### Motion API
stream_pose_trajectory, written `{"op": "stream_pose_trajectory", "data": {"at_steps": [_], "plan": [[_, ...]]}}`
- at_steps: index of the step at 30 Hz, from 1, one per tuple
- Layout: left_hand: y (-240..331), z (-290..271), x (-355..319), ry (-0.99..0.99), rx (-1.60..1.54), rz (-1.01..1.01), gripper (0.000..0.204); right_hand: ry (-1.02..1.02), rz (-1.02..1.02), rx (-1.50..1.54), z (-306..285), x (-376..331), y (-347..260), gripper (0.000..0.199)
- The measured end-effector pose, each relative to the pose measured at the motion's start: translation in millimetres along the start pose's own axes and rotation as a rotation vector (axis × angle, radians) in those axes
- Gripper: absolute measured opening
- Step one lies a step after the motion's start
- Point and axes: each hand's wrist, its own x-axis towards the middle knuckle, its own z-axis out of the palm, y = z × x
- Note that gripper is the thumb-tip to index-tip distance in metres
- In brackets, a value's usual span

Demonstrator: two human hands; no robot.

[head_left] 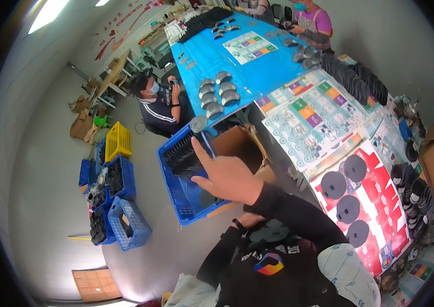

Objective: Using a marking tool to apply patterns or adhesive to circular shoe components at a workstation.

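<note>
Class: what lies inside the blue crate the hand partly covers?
Inside the blue crate, dark pieces sit in rows toward the far end. The right hand partly covers the crate's right side; contents there cannot be seen.

Right fingers (pixel 201 153) extended over blue crate (pixel 177 198); dark parts (pixel 180 157) stacked inside.

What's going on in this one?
A person holds the right hand over a blue crate partly filled with dark parts, index finger extended toward a grey disc; no grip on anything is visible. The left hand is mostly hidden behind the right sleeve, so what it holds can't be told. A masked co-worker sits beside the blue-topped table, where curved grey parts lie grouped.
</note>
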Motion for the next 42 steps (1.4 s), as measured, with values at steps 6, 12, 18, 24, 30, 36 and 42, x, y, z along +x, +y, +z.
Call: {"op": "stream_pose_trajectory", "data": {"at_steps": [6, 12, 18, 24, 30, 36, 42], "plan": [[-9, -10, -48, -0.002, -0.316, -0.221, 0.06, -0.022, -0.007, -0.178, 28, 20, -49, 0.09], [-18, -22, -82, 0.003, -0.287, -0.25, 0.051, 0.139, -0.128, -0.047, 56, -48, -56, 0.047], [-27, -26, -106, -0.034, -0.32, -0.262, 0.043, -0.543, 0.149, 0.563, 150, -119, -30, 0.039], [-25, -21, -100, -0.13, -0.268, -0.237, 0.035, -0.239, 0.372, 1.257, 97, -102, 3, 0.077], [-3, 5, -89, -0.136, -0.154, -0.155, 0.033, -0.154, 0.353, 0.612, 76, -140, 9, 0.055], [3, 19, -75, -0.235, -0.389, -0.387, 0.03, -0.276, 0.619, -0.229, 40, -237, 66, 0.048], [1, 33, -37, -0.247, -0.351, -0.473, 0.032, 0.261, 0.615, -0.154, 32, -310, 77, 0.018]]}}
